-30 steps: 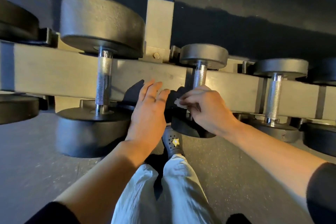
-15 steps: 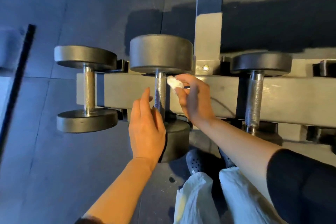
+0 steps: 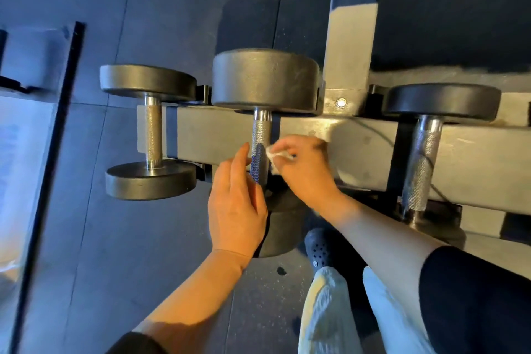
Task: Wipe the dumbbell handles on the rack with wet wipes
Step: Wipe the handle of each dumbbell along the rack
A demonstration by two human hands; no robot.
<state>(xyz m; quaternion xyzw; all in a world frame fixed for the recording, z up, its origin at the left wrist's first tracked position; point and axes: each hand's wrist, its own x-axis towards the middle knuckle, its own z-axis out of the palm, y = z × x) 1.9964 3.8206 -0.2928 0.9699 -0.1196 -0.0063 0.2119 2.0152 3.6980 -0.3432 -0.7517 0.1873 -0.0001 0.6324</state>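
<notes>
Starting at far left: a small dumbbell [image 3: 149,132] lies across the rack rail [image 3: 218,135], knurled handle bare, nobody touching it. Next, the left hand [image 3: 237,210] with fingers straight and together, fingertips beside the left side of the middle dumbbell handle [image 3: 261,149]; whether they touch the metal, cannot tell. It holds nothing. Middle dumbbell [image 3: 265,80] is the biggest, far head large and dark, near head mostly hidden under the hands. Lower half of its handle looks darker than the upper half. On the handle's right side, the right hand [image 3: 306,172] has fingers curled, pinching a crumpled white wet wipe [image 3: 274,156] against the knurling. Rack upright [image 3: 352,46] runs up behind. Far right, a third dumbbell [image 3: 422,164] on the same rail, untouched. Below: black clog [image 3: 319,250], pale trousers [image 3: 327,310], dark rubber floor [image 3: 143,238].
</notes>
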